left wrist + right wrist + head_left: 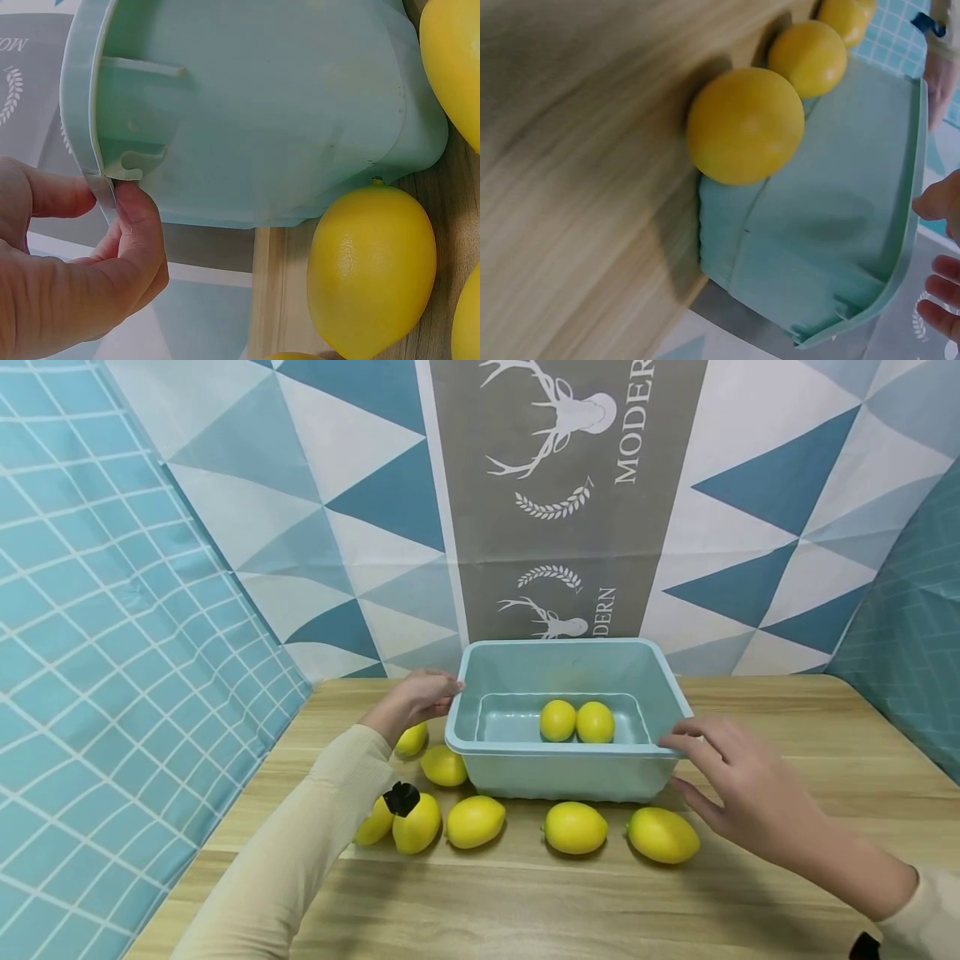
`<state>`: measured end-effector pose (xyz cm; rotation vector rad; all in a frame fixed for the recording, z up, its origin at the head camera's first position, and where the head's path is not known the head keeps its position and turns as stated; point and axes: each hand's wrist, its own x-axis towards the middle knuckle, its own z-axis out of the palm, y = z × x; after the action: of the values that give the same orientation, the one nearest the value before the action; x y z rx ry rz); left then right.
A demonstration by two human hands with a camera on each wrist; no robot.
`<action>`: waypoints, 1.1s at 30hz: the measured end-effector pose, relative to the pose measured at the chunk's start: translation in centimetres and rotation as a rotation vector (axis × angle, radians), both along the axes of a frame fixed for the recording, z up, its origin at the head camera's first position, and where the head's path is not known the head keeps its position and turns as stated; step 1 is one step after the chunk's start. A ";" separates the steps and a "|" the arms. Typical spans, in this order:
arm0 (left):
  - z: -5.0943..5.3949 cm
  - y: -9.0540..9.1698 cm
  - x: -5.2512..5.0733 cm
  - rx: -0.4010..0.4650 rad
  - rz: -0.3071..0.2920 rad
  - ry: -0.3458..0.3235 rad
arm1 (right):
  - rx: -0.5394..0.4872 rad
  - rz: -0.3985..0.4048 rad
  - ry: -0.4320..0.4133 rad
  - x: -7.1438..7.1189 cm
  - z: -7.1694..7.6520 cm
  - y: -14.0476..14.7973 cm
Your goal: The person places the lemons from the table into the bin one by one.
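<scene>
A pale blue-green plastic bin (562,777) stands upright on the table with two yellow lemons (596,722) inside. On its left, my left hand (423,693) pinches the rim between thumb and fingers, near a small notched tab (135,165) under the edge. My right hand (750,785) is at the front right corner, fingers spread, with a fingertip at or against the rim; the right wrist view shows only part of this hand. Several more lemons lie along the front, including one in the middle (575,828) and one at right (663,836).
More lemons (444,766) cluster by the bin's left side, partly behind my left sleeve (322,810). The wood-grain table (525,902) meets a patterned backdrop (390,510) close behind the bin. A blue gridded sheet (112,652) borders the left side.
</scene>
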<state>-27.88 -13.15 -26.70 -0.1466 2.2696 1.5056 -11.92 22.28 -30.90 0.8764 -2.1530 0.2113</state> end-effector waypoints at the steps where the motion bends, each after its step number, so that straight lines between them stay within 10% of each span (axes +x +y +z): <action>1: 0.0 0.0 0.0 -0.002 0.001 0.000 | 0.001 0.000 0.003 0.1 -0.2 0.0; 15: 0.1 0.0 0.3 0.011 -0.007 0.020 | 0.076 0.040 0.010 1.3 -2.8 -0.6; 33: 0.0 0.0 0.0 0.000 0.004 0.006 | 0.292 -0.076 -0.306 1.8 -5.2 -0.5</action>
<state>-27.87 -13.14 -26.68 -0.1462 2.2753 1.5100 -10.16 21.78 -36.12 0.9733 -2.5426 -0.0109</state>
